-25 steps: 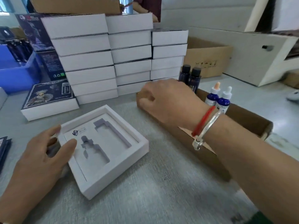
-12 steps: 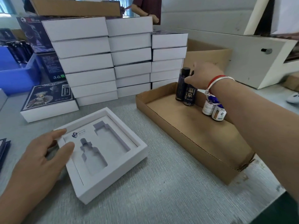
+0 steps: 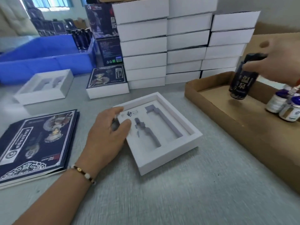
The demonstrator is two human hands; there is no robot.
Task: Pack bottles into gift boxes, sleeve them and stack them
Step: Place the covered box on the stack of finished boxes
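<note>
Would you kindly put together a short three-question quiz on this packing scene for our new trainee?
1. True or false: both cut-outs in the open gift box are empty.
2. What does the right hand hold? A) a dropper bottle B) the dark bottle C) a sleeve
3. Fill in: the left hand rests on the box's ____ corner region, near the printed logo.

Key: 1 true. 2 B; it is lifted above the cardboard tray, where two dropper bottles stand. 3 near-left.
</note>
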